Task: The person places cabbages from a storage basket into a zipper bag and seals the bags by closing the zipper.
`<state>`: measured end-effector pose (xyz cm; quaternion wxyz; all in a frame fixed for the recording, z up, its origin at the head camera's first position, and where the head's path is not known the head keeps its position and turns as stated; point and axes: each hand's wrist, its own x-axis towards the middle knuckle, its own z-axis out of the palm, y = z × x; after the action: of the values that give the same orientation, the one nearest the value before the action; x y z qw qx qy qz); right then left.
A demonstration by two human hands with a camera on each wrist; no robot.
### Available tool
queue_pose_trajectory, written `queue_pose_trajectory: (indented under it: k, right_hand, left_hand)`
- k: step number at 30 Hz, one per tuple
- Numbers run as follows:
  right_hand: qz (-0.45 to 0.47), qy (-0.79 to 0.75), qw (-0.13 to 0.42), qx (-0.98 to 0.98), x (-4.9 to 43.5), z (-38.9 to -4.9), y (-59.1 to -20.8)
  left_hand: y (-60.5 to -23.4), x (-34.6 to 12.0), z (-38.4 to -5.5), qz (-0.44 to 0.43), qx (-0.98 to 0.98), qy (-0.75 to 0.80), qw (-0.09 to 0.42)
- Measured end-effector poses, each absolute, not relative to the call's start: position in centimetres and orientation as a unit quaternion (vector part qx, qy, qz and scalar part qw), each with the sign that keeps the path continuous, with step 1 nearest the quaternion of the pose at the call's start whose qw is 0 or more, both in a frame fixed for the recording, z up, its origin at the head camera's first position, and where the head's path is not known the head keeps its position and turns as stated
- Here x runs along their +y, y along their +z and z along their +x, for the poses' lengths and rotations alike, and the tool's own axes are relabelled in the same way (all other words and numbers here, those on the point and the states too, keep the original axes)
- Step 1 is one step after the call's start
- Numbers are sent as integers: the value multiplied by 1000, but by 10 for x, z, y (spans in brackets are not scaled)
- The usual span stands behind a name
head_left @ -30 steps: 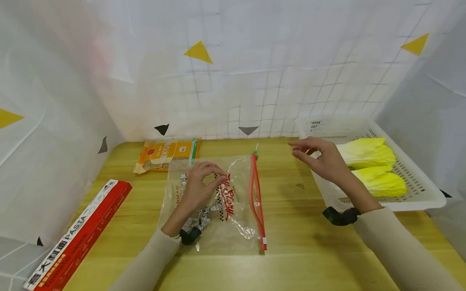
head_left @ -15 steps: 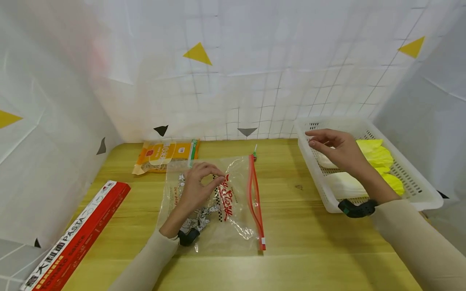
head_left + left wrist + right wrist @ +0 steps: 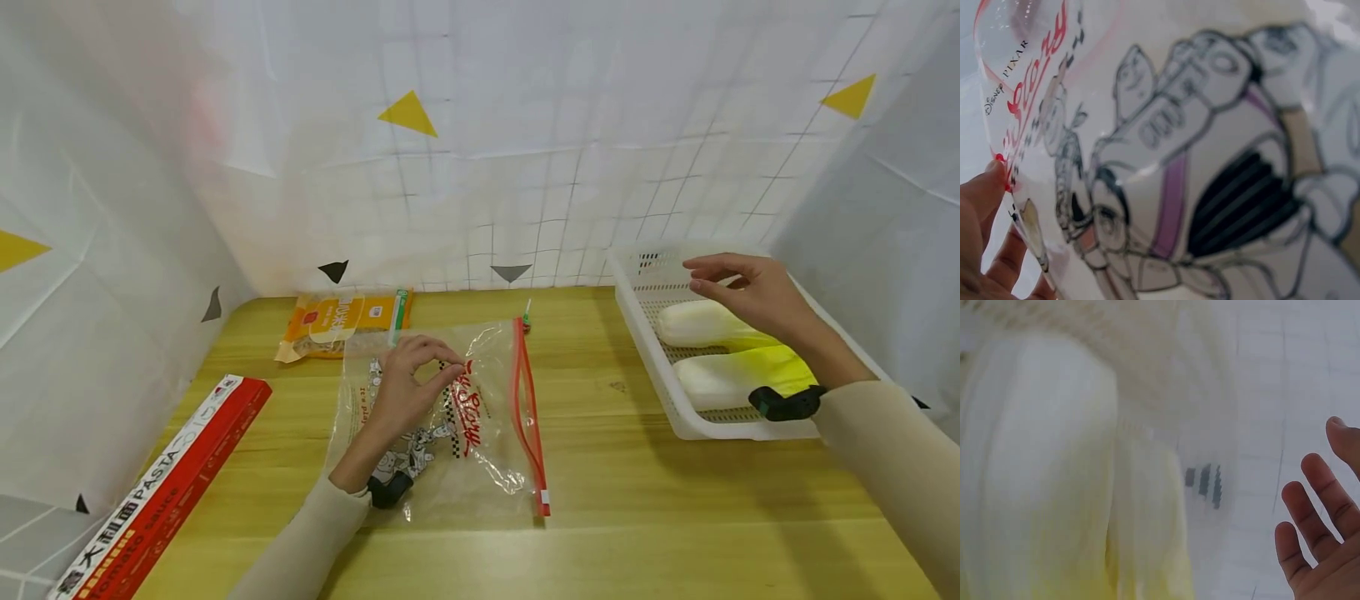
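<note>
A clear plastic slider zip bag [image 3: 495, 417] lies on the wooden table, printed with cartoon figures and red lettering. Its red-edged mouth, parted in the middle, faces right. My left hand [image 3: 401, 387] pinches the bag's film between thumb and fingertip, as the left wrist view also shows on the bag [image 3: 1241, 156]. My right hand [image 3: 757, 296] hovers over the white basket [image 3: 651, 358], fingers loosely bent, holding nothing. Beneath it lie two pale napa cabbages, the farther cabbage [image 3: 690, 323] partly hidden by the hand and the nearer cabbage [image 3: 720, 379] partly by the wrist.
An orange packet [image 3: 345, 321] lies behind the bag, at the table's back. Along the left side is a long red-and-white pasta box [image 3: 180, 475]. A small green item [image 3: 527, 318] sits by the bag's far corner. White sheeting [image 3: 525, 192] walls the table in.
My right hand has moved rightward, from the basket's left edge to above the cabbages. The left hand and the bag stay in place.
</note>
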<state>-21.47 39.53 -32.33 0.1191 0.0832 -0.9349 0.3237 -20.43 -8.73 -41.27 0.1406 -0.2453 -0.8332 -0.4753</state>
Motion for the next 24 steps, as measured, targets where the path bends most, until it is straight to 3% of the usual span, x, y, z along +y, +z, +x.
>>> queue_pose_trajectory:
  k: [11,24]
  right_hand:
    - [43,256,36,-965,456,-232,-339]
    - [17,233,-57,-971,488,-236,-346]
  left_hand:
    - [-413,-90,-208,-261,-824,-478,157]
    - [-416,-89,-207,-262,-824,-479,153]
